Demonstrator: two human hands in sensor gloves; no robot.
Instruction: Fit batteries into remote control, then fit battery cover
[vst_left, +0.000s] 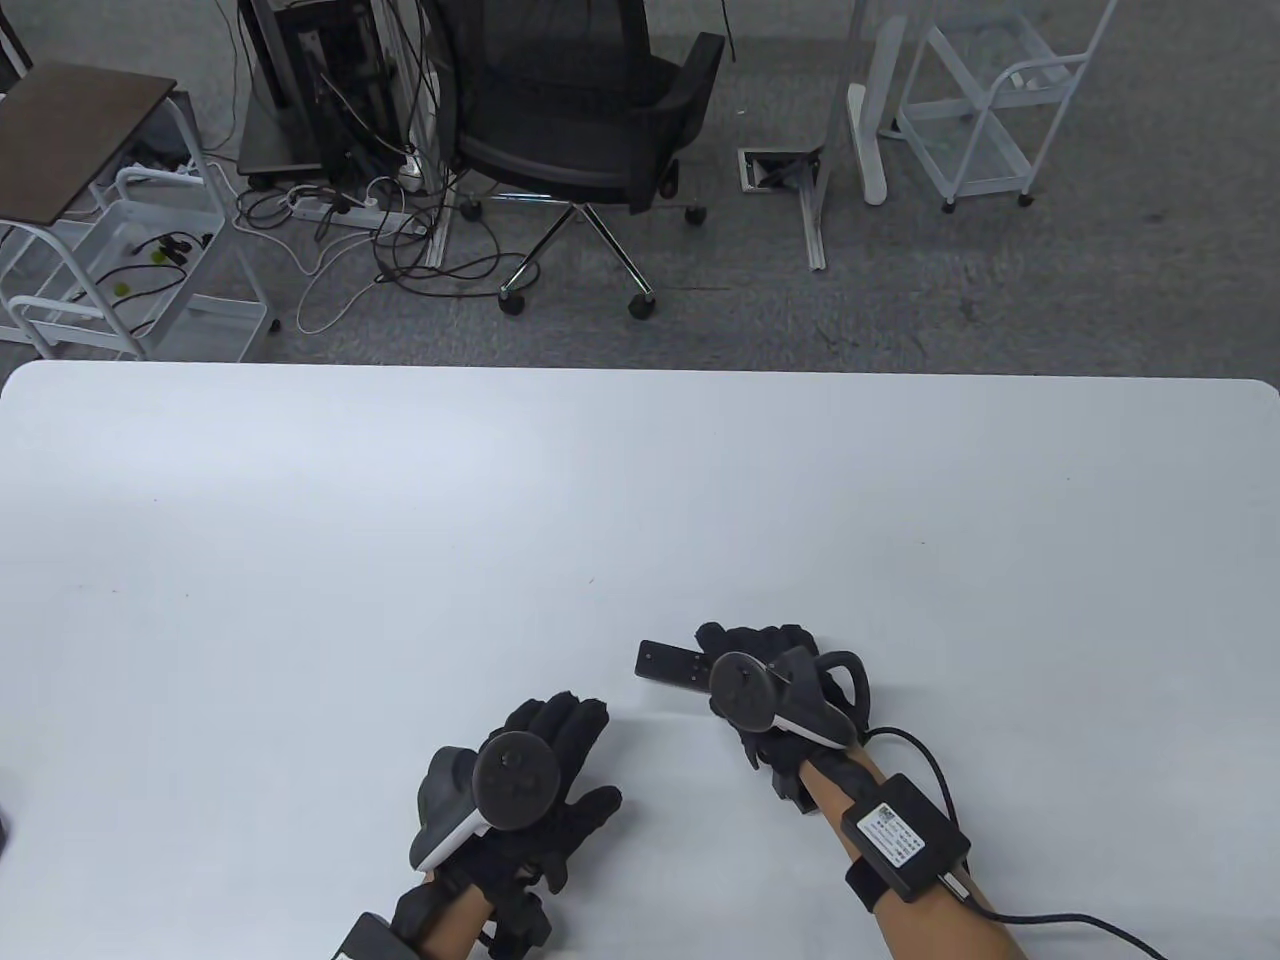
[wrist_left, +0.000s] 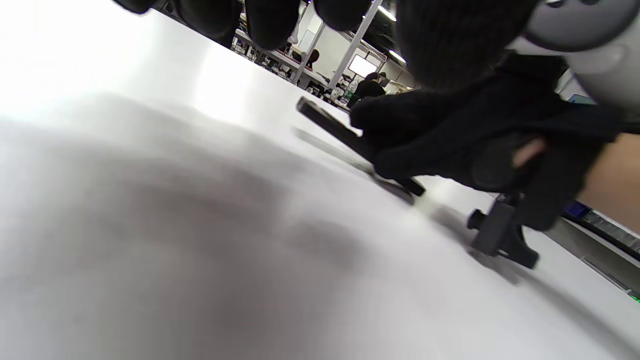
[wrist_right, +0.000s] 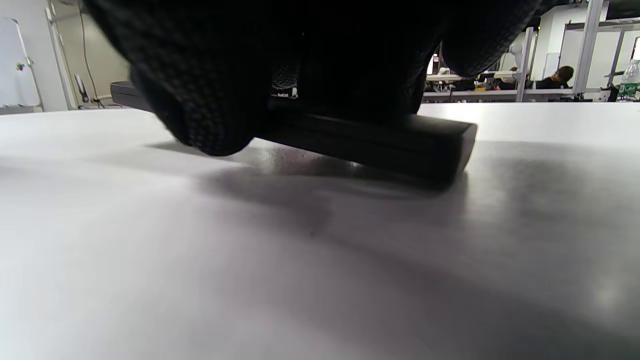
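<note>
A black remote control (vst_left: 668, 665) lies near the table's front, right of middle. My right hand (vst_left: 745, 660) grips it around the middle, so only its left end shows in the table view. In the right wrist view the remote (wrist_right: 400, 142) rests one end on the table, with my fingers (wrist_right: 200, 100) wrapped over it. In the left wrist view the remote (wrist_left: 325, 122) tilts, its far end raised. My left hand (vst_left: 560, 725) rests flat on the table, fingers spread, holding nothing. No batteries or battery cover show.
The white table (vst_left: 600, 500) stretches wide behind and left of my hands. A cable (vst_left: 930, 760) runs from my right wrist across the table's front right. An office chair (vst_left: 580, 130) and carts stand on the floor beyond the far edge.
</note>
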